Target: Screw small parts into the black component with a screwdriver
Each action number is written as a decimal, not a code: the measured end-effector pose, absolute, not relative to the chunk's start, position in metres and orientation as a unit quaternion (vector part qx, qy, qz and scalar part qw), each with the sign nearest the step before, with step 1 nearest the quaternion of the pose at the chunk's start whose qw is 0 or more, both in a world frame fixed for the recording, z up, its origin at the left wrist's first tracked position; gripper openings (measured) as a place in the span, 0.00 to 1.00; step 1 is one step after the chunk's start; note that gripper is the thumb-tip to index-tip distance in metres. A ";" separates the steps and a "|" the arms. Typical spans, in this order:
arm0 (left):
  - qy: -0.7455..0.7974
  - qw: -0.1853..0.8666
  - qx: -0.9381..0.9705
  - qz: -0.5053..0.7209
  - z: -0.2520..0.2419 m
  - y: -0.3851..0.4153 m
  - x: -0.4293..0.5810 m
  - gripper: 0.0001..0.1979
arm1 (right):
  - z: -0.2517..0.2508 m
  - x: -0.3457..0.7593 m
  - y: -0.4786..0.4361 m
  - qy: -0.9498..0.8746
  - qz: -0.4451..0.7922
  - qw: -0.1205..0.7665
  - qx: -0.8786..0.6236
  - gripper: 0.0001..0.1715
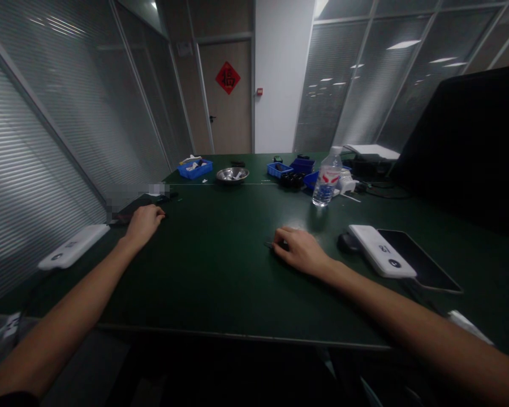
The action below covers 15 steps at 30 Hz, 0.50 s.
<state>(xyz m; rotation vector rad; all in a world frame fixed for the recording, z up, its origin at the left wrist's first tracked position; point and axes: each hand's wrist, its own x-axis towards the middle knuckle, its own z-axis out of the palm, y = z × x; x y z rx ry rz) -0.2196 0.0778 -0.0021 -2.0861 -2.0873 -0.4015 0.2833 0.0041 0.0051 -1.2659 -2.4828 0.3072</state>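
Note:
Over the left part of the dark green table [220,271], my left hand [144,224] has its fingers closed on a small dark item that is too small to name. Beside it lies a dark flat object [131,210], partly blurred out. My right hand [299,249] rests near the middle right of the table, fingers curled in a pinch. A thin, small thing sticks out to the left of those fingertips; what it is cannot be made out. Right of my right hand are a black mouse [348,243] and a white power bank [382,251].
A water bottle [327,176] stands beyond my right hand. Farther back are a metal bowl [232,176], a blue basket [195,169] and more blue trays. A black tablet [424,263] lies at right, below a large dark monitor [470,147]. Another white power bank [74,246] is at left.

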 end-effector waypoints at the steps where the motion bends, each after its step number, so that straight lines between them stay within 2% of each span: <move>1: -0.702 0.077 -0.696 -0.131 0.000 0.077 -0.218 0.14 | 0.005 0.283 0.004 -0.873 0.108 0.168 -0.446 0.07; 6: -0.713 0.059 -0.687 -0.129 0.007 0.073 -0.210 0.13 | 0.006 0.283 0.004 -0.871 0.109 0.172 -0.447 0.07; 15: -0.711 0.099 -0.688 -0.105 0.001 0.077 -0.213 0.12 | 0.007 0.281 0.003 -0.871 0.108 0.170 -0.448 0.07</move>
